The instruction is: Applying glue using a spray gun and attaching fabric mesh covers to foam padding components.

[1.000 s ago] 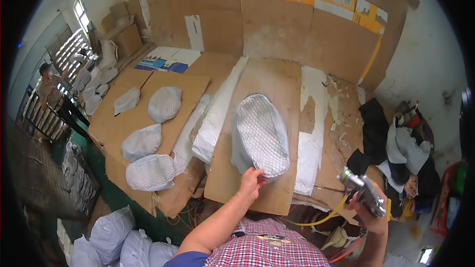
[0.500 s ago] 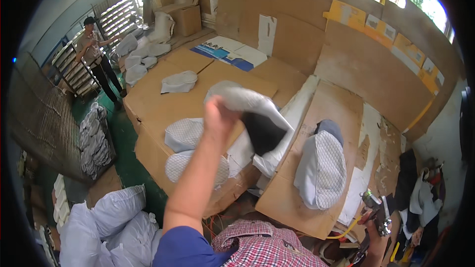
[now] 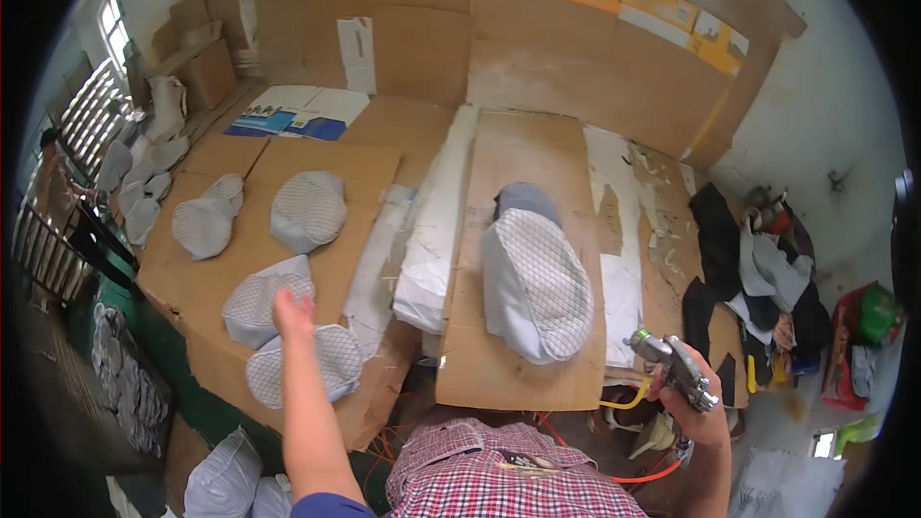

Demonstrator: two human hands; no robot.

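My right hand (image 3: 693,405) is closed around a metal spray gun (image 3: 676,369), at the near right corner of a cardboard-topped stand. On that cardboard, in front of me, lies a light grey quilted fabric cover (image 3: 539,288), a darker grey rounded piece (image 3: 526,201) at its far end. My left hand (image 3: 295,312) is stretched out to the left, fingers extended, over or against another quilted cover (image 3: 251,312); contact is hard to tell. Below it, partly behind my forearm, is a similar cover (image 3: 336,360). Two more covers, one round (image 3: 309,211) and one narrower (image 3: 203,228), lie farther back.
A yellow hose (image 3: 625,400) and an orange hose (image 3: 652,473) run by the spray gun. Tall cardboard panels (image 3: 547,48) stand behind the stand. Cloths and tools (image 3: 772,278) hang at right. White sacks (image 3: 225,475) sit lower left; a person (image 3: 72,197) stands far left.
The pale grey piece with a dark inside has left my left hand, which has moved nearer and lower over the close covers. The view has turned right. My right hand keeps the spray gun.
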